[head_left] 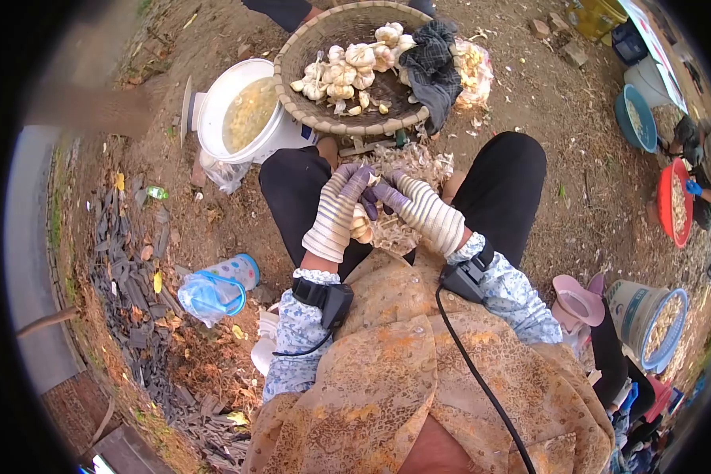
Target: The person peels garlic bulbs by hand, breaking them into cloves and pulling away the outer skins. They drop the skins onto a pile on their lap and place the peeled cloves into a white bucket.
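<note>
My left hand point(341, 207), in a striped glove with purple fingertips, is closed around a partly broken garlic bulb point(361, 224) above my lap. My right hand point(425, 207), gloved the same way, meets it fingertip to fingertip. A pale garlic clove point(374, 181) shows where the fingertips come together, pinched by the right hand. Just ahead, a round woven basket point(295, 101) holds several whole garlic bulbs point(347, 69) and a dark checked cloth point(432, 67). Loose garlic skins point(403, 163) lie on the ground between my knees, under the hands.
A white bucket point(211, 118) with peeled cloves in liquid stands left of the basket. A bag of cloves point(472, 73) sits at its right. A patterned pail point(243, 271) is at my left. Other people work at the right beside a red basin point(665, 204) and a teal basin point(630, 130).
</note>
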Tool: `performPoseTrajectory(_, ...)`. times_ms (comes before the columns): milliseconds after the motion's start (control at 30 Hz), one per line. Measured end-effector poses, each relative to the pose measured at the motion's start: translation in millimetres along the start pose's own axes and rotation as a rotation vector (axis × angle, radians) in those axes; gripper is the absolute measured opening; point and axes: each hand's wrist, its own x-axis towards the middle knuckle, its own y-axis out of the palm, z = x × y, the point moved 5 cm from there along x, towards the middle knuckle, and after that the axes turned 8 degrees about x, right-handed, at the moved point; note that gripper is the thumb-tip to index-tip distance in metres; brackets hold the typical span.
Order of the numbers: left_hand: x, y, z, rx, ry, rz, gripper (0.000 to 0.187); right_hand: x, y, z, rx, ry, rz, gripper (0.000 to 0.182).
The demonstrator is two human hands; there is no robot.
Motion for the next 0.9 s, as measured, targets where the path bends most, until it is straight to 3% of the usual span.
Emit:
performPoseTrajectory(100, -0.1, 1.3, -3.2, 0.090, 0.073, -0.034, 0.023, -1.4, -2.1, -1.5, -0.222, -0.118, 0.060, 0.035)
performPoseTrajectory(200, -0.9, -0.8, -3.4, 0.191, 0.123, -0.061, 0.021, 1.7, -3.3, -6.3, -0.321, -0.061, 0.059, 0.031)
performPoseTrajectory(333, -7.3, 1.8, -11.5, 0.264, 0.101, -0.013, 0.016, -0.3, -2.4, -8.9, -0.360, -0.030, 0.033, 0.028)
performPoseTrajectory(400, -8.6, 1.6, -12.6, 0.297, 0.129, -0.018, 0.017, -1.5, -0.6, -6.6, -0.352, -0.255, -0.040, 0.027)
performPoseTrajectory(533, -11.6, 3.0, -21.2, 0.526, 0.244, -0.055, 0.018, -4.8, -1.1, -3.8, -0.226, -0.179, -0.007, 0.028)
performPoseTrajectory(600, -10.0, 1.7, -16.8, 0.464, 0.203, -0.031, 0.016, -3.7, -0.5, -7.1, -0.267, -0.094, 0.012, 0.027)
performPoseTrajectory(667, -9.8, -0.3, -15.1, 0.403, 0.161, -0.008, 0.015, -3.5, -1.3, -14.3, -0.335, -0.157, 0.008, 0.026)
performPoseTrajectory(733, -13.5, 1.0, -11.3, 0.143, -0.052, 0.070, 0.017, -4.9, -2.1, -18.9, -0.402, -0.217, 0.007, 0.026)
performPoseTrajectory(900, -14.6, -2.7, -4.5, 0.036, -0.075, 0.101, 0.020, -10.0, -1.7, -22.3, -0.431, -0.274, 0.010, 0.027)
